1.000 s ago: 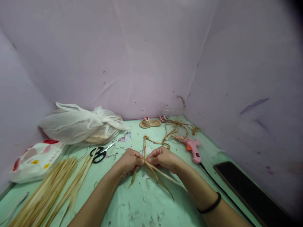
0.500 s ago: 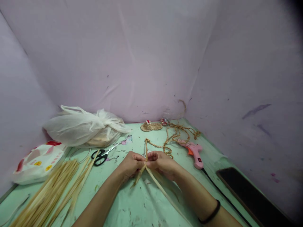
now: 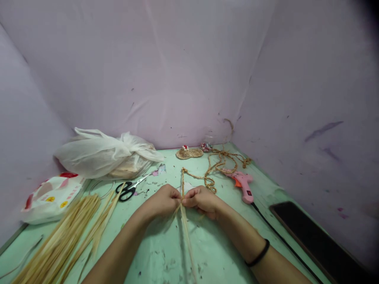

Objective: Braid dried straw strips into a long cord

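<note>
Both my hands meet at the near end of a braided straw cord [image 3: 182,185]. With thumb and fingers closed, my left hand [image 3: 167,202] pinches it from the left. My right hand [image 3: 201,200] pinches the same spot from the right, fingertips almost touching the left ones. A pale loose straw strand [image 3: 187,232] hangs from the pinch toward me, and shorter strands fan out under the hands. Beyond my hands the braid bends right and runs into a loose tangle of cord [image 3: 222,159]. Exactly how the fingers part the strands is hidden.
To the left lie a bundle of straw [image 3: 65,240], black-handled scissors [image 3: 127,192], a tissue pack [image 3: 55,197] and a tied white plastic bag [image 3: 109,154]. A small woven slipper [image 3: 189,153] sits at the back. On the right are a pink glue gun [image 3: 244,185] and a phone [image 3: 308,232].
The loose pale strand has swung from the lower right to hang nearly straight toward me. My fingers have shifted slightly on the braid's end; the view has tilted a little.
</note>
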A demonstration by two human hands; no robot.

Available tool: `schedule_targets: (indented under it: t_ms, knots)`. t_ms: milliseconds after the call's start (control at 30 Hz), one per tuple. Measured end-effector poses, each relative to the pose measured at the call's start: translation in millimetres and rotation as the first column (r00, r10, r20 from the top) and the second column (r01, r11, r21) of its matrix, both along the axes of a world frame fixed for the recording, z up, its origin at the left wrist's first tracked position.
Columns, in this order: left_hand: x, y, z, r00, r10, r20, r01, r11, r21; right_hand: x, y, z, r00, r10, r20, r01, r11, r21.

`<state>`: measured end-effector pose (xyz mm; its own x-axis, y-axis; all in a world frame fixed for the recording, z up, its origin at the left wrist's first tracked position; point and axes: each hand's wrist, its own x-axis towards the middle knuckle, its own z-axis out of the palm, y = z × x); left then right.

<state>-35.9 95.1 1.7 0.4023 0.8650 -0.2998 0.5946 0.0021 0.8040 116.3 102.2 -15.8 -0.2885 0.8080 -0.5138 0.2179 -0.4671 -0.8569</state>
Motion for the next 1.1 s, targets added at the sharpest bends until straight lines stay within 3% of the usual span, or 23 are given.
schedule_targets:
  t_ms: [167,400,733,867,1000,1100]
  knots:
    - [2.3,2.1,-0.3,0.993,0.063,-0.099,-0.052,0.992,0.119,1.3,0.2,-2.0,0.999,0.004,0.050,-0.009,0.996,0.090]
    - [7.2,5.2,-12.3,0.978,0.207,0.008,-0.206,0.978,-0.032,1.2,-0.2,-0.8,0.999,-0.040,-0.035,0.041,0.999,0.014]
    - [12.7,1.1,-19.4,0.970,0.224,-0.090,-0.210,0.968,0.140,-0.1,-3.7,0.9,0.997,0.009,-0.080,-0.008,1.000,0.017]
    - [14.6,-4.4,-6.8,0.942,0.214,-0.257,-0.164,0.965,0.205,-5.0,-6.2,0.1,0.999,-0.033,-0.021,0.034,0.998,0.043]
    - [24.8,-24.3,18.7,0.823,0.283,-0.492,-0.122,0.935,0.334,-10.6,-8.0,0.4,0.995,-0.095,-0.033,0.096,0.995,0.036]
    - [42.1,-43.4,24.1,0.820,0.295,-0.490,-0.123,0.927,0.353,-11.2,-9.1,0.3,0.983,-0.169,-0.066,0.171,0.985,0.018]
